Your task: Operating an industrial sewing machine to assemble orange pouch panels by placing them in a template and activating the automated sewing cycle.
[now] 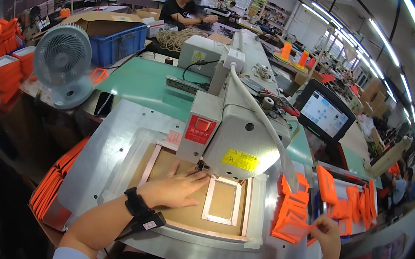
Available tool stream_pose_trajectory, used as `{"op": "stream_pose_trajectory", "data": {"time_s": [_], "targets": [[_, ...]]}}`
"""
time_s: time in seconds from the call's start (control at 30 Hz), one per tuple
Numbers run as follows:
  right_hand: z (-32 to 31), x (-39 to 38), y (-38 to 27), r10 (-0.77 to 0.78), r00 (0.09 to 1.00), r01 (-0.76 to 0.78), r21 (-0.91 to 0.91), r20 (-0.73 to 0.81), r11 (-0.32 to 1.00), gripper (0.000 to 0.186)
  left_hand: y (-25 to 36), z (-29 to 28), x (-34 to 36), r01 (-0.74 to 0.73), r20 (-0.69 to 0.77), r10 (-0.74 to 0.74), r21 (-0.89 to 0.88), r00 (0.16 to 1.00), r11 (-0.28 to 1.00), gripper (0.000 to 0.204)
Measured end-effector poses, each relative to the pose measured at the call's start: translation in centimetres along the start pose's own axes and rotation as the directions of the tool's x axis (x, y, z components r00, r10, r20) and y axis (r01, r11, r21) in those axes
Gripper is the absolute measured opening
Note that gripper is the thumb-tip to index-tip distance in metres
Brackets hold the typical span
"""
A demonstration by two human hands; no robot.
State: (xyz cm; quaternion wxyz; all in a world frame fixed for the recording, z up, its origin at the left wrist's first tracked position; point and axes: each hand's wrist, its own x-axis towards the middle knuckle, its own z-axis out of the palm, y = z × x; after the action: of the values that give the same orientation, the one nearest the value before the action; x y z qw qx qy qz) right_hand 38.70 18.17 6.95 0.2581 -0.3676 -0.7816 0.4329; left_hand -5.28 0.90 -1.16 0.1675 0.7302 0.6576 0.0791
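Note:
My left hand (174, 187) lies flat on a tan board (183, 213), fingers spread, holding nothing. Its fingertips reach close beneath the grey head of an industrial sewing machine (236, 151). Beside this hand, on the board, is a small pale rectangular frame (206, 203). Over on the right, my right hand (327, 233) pinches the edge of an orange piece with a pale, see-through window (293, 225). That piece lies at the near end of a spread row of similar orange pieces (295, 198) on the metal table.
More orange pieces fill a tray (322, 168) at the right; another stack (56, 180) stands left of the metal plate (114, 122). A screen (325, 113) rises behind the tray. A fan (64, 61) and blue crate (119, 42) stand far left. A person (184, 8) sits beyond the machine.

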Motion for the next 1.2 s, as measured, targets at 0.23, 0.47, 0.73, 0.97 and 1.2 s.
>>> {"op": "stream_pose_trajectory", "data": {"time_s": [0.23,0.47,0.73,0.97,1.2], "targets": [[7.1,5.4,-4.9,0.138,0.938,-0.183,0.117,0.319,0.976,0.003,-0.2,-0.4,-0.3,0.007,0.011,-0.007,-0.012,1.0,1.0,0.078],[15.6,13.4,-5.0,-0.144,0.876,0.228,-0.133,0.461,0.965,0.021,0.4,-0.8,-0.6,-0.027,-0.038,0.025,-0.061,0.999,0.998,0.071],[18.1,14.5,-5.1,-0.116,0.913,0.235,-0.272,0.392,0.933,0.033,2.1,-0.5,-1.2,-0.168,-0.081,0.167,-0.005,0.983,0.986,0.057],[20.5,14.4,-1.3,-0.214,0.907,0.315,-0.248,0.362,0.916,0.023,2.8,-0.8,-1.2,-0.147,-0.07,0.148,0.007,0.987,0.989,0.054],[21.2,13.8,-2.7,-0.261,0.912,0.342,-0.238,0.317,0.909,0.029,3.5,-0.6,-1.0,-0.124,-0.099,0.127,0.034,0.987,0.992,0.056]]}}
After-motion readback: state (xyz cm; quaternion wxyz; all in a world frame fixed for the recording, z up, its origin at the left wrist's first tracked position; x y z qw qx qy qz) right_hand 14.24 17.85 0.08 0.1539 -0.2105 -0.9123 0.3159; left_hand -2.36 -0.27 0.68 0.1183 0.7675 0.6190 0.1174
